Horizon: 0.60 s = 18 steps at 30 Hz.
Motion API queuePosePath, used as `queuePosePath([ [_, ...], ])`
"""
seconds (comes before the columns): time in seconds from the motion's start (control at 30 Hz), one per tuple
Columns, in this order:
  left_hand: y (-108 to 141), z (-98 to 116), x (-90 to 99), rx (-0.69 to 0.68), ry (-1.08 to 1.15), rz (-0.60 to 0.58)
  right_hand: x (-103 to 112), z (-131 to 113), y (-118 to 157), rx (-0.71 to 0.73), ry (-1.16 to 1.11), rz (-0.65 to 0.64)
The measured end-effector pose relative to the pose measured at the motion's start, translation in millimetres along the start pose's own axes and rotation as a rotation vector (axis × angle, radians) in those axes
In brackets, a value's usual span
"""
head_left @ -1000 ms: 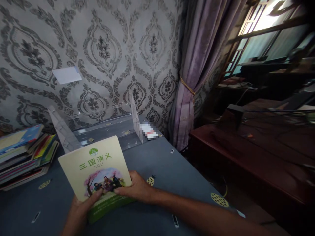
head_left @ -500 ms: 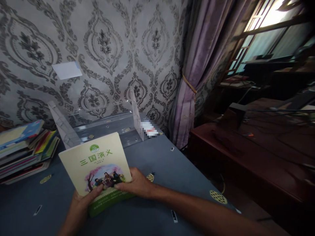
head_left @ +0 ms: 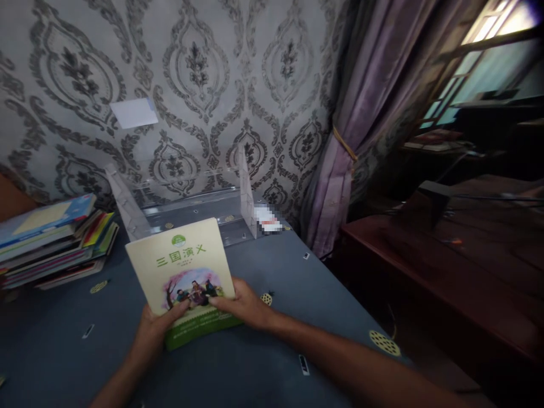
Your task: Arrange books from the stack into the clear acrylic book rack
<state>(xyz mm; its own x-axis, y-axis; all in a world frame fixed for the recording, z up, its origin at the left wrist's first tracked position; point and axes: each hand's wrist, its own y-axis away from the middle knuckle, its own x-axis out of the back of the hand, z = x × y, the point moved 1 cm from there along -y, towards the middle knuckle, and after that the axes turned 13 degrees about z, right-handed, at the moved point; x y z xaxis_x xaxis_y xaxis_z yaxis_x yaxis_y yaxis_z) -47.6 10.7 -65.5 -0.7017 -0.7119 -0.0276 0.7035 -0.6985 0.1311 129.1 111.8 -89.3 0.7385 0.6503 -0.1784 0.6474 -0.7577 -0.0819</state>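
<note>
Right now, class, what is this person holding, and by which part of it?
A rectangular cream-and-green book, held along its lower edge by the left hand and right hand.

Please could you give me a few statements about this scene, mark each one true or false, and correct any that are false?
1. The left hand and the right hand both hold a cream and green book. True.
2. The book's cover shows a sailing ship. False: it shows a group of figures beside a pink-blossomed tree.
3. A stack of books lies on the blue cloth, to the left of the hands. True.
4. The curtain is red and hangs loose. False: it is mauve and tied back with a cord.
</note>
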Motion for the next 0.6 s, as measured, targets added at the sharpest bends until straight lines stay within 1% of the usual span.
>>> queuePosePath([
  [0.07, -1, 1, -0.8, -0.006, 0.0, -0.023, 1, -2, -2, 0.036, 0.002, 0.022],
  [0.2, -2, 4, -2.6, -0.068, -0.021, -0.078, 5, -7, -8, 0.118, 0.049, 0.101],
  [0.3, -5, 8, -3.0, -0.087, -0.064, -0.049, 7, -11, -13, 0.135, 0.04, 0.135],
  [0.4, -11, 15, -4.8, -0.123, -0.045, -0.036, 8, -16, -20, 0.17, 0.026, 0.177],
  [0.5, -19, 25, -9.7, -0.184, 0.007, -0.053, 9, -25, -30, 0.219, 0.034, 0.218],
  [0.6, -26, 38, -16.3, -0.3, 0.049, -0.079, 10, -36, -40, 0.278, 0.065, 0.228],
])
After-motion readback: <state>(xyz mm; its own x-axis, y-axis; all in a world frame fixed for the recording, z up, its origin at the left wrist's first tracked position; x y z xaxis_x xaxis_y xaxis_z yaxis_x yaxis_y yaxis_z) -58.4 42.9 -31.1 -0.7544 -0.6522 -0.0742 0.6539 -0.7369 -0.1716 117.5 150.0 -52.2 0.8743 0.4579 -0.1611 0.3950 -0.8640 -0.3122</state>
